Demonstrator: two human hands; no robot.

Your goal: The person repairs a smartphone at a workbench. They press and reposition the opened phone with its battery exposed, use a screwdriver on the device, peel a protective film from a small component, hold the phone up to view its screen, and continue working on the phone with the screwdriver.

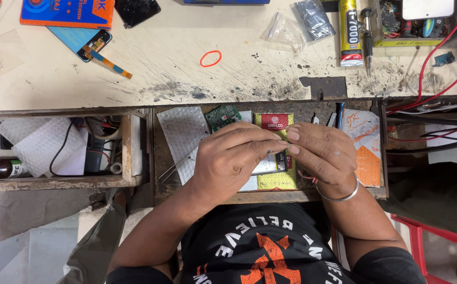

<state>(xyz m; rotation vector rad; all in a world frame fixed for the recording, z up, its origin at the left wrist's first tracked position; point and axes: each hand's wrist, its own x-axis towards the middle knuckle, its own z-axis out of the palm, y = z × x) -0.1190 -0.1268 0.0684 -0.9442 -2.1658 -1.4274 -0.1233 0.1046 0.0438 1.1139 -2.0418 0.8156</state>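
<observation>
— While both hands meet over the open drawer [165, 189], what are they at?

— Fine pinching work, I'd judge. The left hand [228, 163] is curled, its fingertips pressed against those of the right hand [320, 152], also curled; whatever they pinch is too small to see. A flat phone part [270, 164] lies right under them in the drawer.

— And next?

— I'd say a steady grip and light pull; small parts bend easily.

— What's around?

— A metal bangle [339, 195] on the right wrist. In the drawer, dimpled bubble wrap [183, 131], a green circuit board [222, 117], a yellow packet [275, 181]. Further off, on the scratched, stained bench [176, 58]: a thin red rubber band [210, 58], a glue tube [349, 31], a dark screwdriver [366, 37].
</observation>
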